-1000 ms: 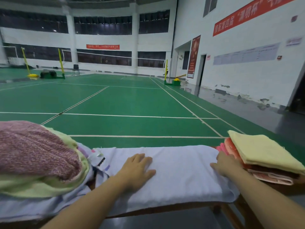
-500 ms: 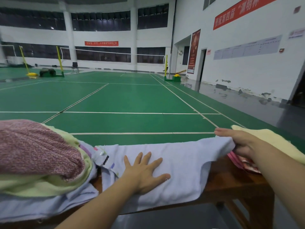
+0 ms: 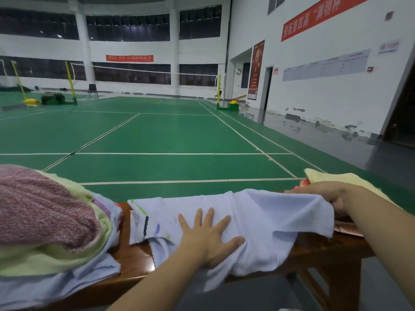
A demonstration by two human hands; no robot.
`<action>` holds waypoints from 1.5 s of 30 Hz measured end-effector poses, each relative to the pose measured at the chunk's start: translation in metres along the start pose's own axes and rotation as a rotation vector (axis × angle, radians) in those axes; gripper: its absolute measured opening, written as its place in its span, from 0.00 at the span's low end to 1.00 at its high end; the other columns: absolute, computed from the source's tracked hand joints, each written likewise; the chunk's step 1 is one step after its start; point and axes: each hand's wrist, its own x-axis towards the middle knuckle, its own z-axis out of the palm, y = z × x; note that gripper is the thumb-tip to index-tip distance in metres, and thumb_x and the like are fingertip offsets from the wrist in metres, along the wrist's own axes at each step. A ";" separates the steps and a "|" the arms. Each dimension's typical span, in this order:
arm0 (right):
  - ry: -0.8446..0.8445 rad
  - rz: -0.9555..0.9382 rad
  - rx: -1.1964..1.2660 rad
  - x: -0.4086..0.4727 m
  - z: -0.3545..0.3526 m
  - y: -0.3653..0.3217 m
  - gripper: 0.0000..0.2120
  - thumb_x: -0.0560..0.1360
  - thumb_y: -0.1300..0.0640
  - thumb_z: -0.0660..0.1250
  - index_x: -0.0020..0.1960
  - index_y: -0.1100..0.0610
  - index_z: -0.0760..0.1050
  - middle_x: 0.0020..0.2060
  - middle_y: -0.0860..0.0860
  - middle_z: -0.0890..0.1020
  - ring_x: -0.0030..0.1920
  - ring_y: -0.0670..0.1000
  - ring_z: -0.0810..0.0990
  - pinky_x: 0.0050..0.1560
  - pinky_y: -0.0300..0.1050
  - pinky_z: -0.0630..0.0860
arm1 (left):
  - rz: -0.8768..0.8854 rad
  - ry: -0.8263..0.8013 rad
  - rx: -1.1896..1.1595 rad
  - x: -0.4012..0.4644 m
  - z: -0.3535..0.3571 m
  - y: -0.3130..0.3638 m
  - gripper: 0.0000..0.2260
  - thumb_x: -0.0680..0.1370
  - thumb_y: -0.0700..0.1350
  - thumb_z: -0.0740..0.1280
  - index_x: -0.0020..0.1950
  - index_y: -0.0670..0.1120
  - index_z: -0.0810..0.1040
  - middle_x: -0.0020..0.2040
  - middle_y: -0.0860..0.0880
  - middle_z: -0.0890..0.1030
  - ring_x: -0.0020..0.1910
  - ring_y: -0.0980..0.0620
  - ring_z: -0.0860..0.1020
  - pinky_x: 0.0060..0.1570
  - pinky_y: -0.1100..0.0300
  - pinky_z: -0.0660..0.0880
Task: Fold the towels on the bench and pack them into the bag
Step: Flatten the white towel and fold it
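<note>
Pale-blue terry, the towel (image 3: 265, 223) lies across the wooden bench (image 3: 134, 263), with its near edge hanging over the front. I have my left hand (image 3: 207, 237) spread flat on its middle, fingers fanned, pinning it down. My right hand (image 3: 332, 196) curls round the towel's right end and pinches it, lifted off the wood as if to carry it over for a fold.

What I worry about: the cloth is already bunched under my left palm, so pulling the end across may fold in wrinkles or leave the edges skewed. The overhang could also drag the towel off the bench if my palm eases. My right forearm sits beside the folded stack (image 3: 332, 179), yellow on top, and a careless sweep might knock it.

No bag shows anywhere I can see. An unfolded heap (image 3: 45, 221), pink over yellow-green, waits at the left.
</note>
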 end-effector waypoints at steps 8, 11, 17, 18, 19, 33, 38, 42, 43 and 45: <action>0.159 -0.296 0.412 0.006 0.000 -0.018 0.22 0.72 0.60 0.75 0.64 0.62 0.77 0.56 0.62 0.84 0.48 0.59 0.83 0.47 0.50 0.79 | 0.098 0.027 -0.138 0.013 -0.002 0.051 0.37 0.76 0.75 0.46 0.81 0.60 0.50 0.83 0.48 0.47 0.81 0.42 0.44 0.69 0.27 0.32; 0.170 -0.327 0.379 0.000 -0.005 -0.021 0.33 0.65 0.57 0.78 0.68 0.58 0.75 0.58 0.60 0.83 0.55 0.61 0.83 0.56 0.55 0.79 | 0.235 0.154 -0.583 0.020 -0.011 0.066 0.27 0.81 0.64 0.59 0.78 0.55 0.66 0.80 0.49 0.62 0.79 0.50 0.58 0.78 0.41 0.46; 0.088 -0.328 0.323 -0.005 0.004 -0.022 0.25 0.73 0.59 0.74 0.69 0.56 0.75 0.59 0.59 0.82 0.56 0.60 0.82 0.55 0.54 0.78 | 0.062 0.539 -0.545 0.008 -0.041 -0.003 0.11 0.81 0.51 0.63 0.61 0.49 0.78 0.60 0.49 0.77 0.59 0.48 0.76 0.61 0.52 0.73; 0.077 -0.321 0.313 -0.004 0.009 -0.023 0.25 0.72 0.58 0.75 0.69 0.56 0.75 0.60 0.59 0.81 0.58 0.61 0.81 0.56 0.54 0.78 | -0.067 0.566 -0.490 0.003 -0.048 -0.025 0.13 0.81 0.53 0.63 0.60 0.48 0.77 0.60 0.47 0.77 0.58 0.46 0.76 0.60 0.50 0.73; 0.071 -0.313 0.300 -0.002 0.014 -0.023 0.27 0.71 0.58 0.75 0.68 0.56 0.76 0.61 0.59 0.81 0.59 0.61 0.81 0.56 0.54 0.78 | -0.216 0.548 -0.451 -0.001 -0.052 -0.049 0.16 0.81 0.55 0.62 0.61 0.46 0.75 0.60 0.44 0.76 0.59 0.43 0.76 0.60 0.49 0.74; -0.040 -0.293 0.262 0.010 0.064 -0.016 0.28 0.70 0.60 0.77 0.69 0.57 0.76 0.59 0.56 0.82 0.58 0.59 0.82 0.53 0.53 0.79 | -0.346 0.113 -0.113 -0.043 -0.065 -0.089 0.08 0.79 0.51 0.63 0.44 0.47 0.72 0.51 0.44 0.81 0.49 0.42 0.80 0.44 0.55 0.75; -0.018 -0.303 0.283 0.014 0.057 -0.013 0.28 0.69 0.61 0.77 0.68 0.58 0.76 0.59 0.59 0.81 0.57 0.61 0.81 0.56 0.54 0.79 | -0.448 -0.514 0.266 -0.060 -0.105 -0.103 0.09 0.80 0.48 0.68 0.44 0.45 0.79 0.44 0.50 0.81 0.55 0.46 0.80 0.66 0.52 0.75; -0.036 -0.290 0.272 0.019 0.063 -0.011 0.29 0.68 0.61 0.78 0.68 0.58 0.76 0.58 0.58 0.83 0.57 0.61 0.83 0.62 0.56 0.78 | -0.420 -0.178 0.458 -0.060 -0.107 -0.101 0.15 0.80 0.44 0.65 0.67 0.46 0.75 0.68 0.48 0.76 0.66 0.43 0.76 0.58 0.51 0.73; -0.042 -0.293 0.263 0.019 0.065 -0.010 0.28 0.70 0.62 0.77 0.68 0.58 0.76 0.57 0.58 0.84 0.56 0.60 0.83 0.59 0.55 0.79 | -0.376 -0.032 0.389 -0.057 -0.102 -0.098 0.13 0.79 0.41 0.63 0.63 0.47 0.76 0.65 0.47 0.78 0.63 0.44 0.78 0.54 0.52 0.73; -0.058 -0.298 0.245 0.016 0.070 -0.010 0.26 0.72 0.62 0.76 0.68 0.58 0.76 0.56 0.57 0.84 0.55 0.58 0.84 0.52 0.51 0.81 | -0.313 0.126 0.233 -0.050 -0.085 -0.094 0.07 0.78 0.37 0.60 0.52 0.46 0.74 0.58 0.45 0.80 0.57 0.42 0.79 0.47 0.54 0.72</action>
